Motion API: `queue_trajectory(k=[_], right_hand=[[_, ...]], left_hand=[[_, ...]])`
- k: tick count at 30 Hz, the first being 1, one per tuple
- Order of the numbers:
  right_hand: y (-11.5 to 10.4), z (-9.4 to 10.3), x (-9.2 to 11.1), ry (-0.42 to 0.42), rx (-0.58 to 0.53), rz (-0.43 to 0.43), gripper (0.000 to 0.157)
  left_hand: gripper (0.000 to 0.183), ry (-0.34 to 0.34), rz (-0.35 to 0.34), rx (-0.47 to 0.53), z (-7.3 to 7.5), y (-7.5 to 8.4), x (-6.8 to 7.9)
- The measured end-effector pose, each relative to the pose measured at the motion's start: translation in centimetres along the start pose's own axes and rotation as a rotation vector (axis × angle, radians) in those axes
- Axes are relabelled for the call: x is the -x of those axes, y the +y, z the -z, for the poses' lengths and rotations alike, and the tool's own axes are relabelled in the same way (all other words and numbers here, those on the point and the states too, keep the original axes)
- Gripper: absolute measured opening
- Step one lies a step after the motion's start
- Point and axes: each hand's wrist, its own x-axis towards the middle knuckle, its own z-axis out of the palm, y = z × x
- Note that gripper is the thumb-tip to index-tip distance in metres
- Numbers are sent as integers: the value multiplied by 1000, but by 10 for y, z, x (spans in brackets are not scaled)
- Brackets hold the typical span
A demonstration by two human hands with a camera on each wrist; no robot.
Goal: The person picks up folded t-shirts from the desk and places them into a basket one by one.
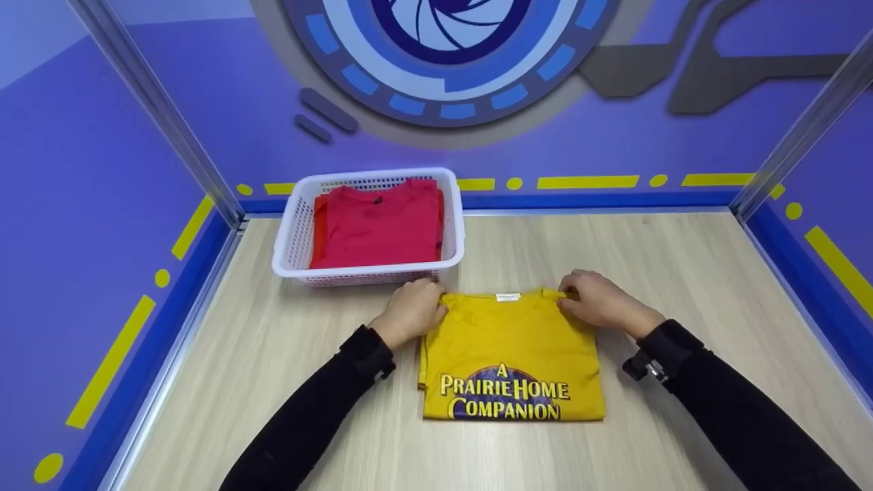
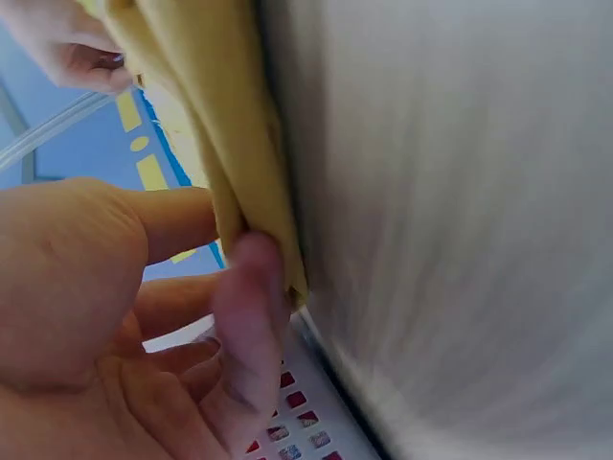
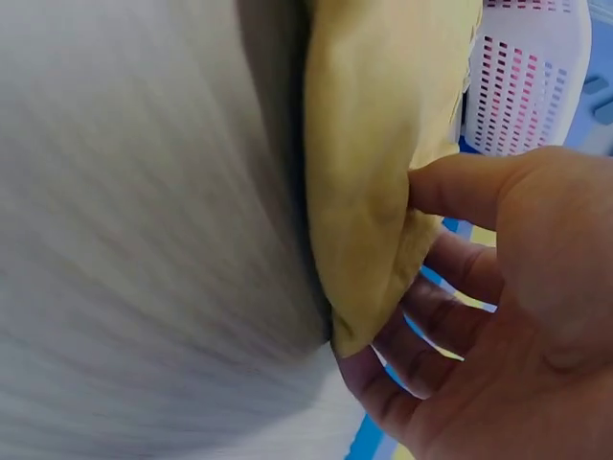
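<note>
A folded yellow T-shirt (image 1: 511,341) lies on the table, its neckline and white tag at the far edge and its lettering near the front. My left hand (image 1: 412,310) pinches the shirt's far left corner; in the left wrist view, that hand (image 2: 144,307) has thumb and fingers on either side of the cloth fold (image 2: 225,125). At the far right corner, my right hand (image 1: 600,300) holds the fabric. The right wrist view shows the right hand (image 3: 508,278) with its thumb on top of the yellow cloth (image 3: 369,172) and its fingertips at the corner's edge.
A white plastic basket (image 1: 281,239) stands at the back left, just beyond my left hand. Inside are folded red (image 1: 382,228) and orange-red shirts. Blue-purple panels (image 1: 532,143) wall the wooden table (image 1: 327,436) at the back and both sides.
</note>
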Motion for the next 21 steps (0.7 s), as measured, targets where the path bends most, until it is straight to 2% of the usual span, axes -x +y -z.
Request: queue_trajectory(k=[6,10,16,21], right_hand=[[1,9,-1,-36,-154,-76,14],[1,13,3,-24,-186,-62,15],[-2,30,17,-12,-205,-35,29],[-12,52,27,27,-181,35,21]], left_hand=[[22,-54,55,87,5,-1,-2],[22,-65,48,89,7,-2,3],[19,11,-22,157,23,-1,13],[25,46,-65,244,49,-2,21]])
